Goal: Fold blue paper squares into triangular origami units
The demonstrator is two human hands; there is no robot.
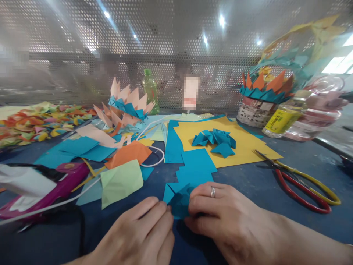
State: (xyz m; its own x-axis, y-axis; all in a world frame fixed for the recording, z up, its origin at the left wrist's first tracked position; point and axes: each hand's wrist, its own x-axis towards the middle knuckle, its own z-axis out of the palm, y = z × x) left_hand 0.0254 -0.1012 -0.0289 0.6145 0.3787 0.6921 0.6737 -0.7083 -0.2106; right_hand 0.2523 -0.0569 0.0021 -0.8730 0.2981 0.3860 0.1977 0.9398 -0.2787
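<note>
Over there, the left hand (143, 230) and right hand (228, 209) grip opposite sides of the folded blue paper (180, 198), just before the blue squares (199, 162), seemingly so its crease stays put.

Folded paper (181, 198) — matt; ring (212, 191) — metal

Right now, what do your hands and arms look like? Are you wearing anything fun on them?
My right hand has a shiny, silver-coloured ring on one finger, a plain band. No ring shows on my left hand. Neither hand has a glove, and no sleeves show on the bits of forearm you can see.
</note>
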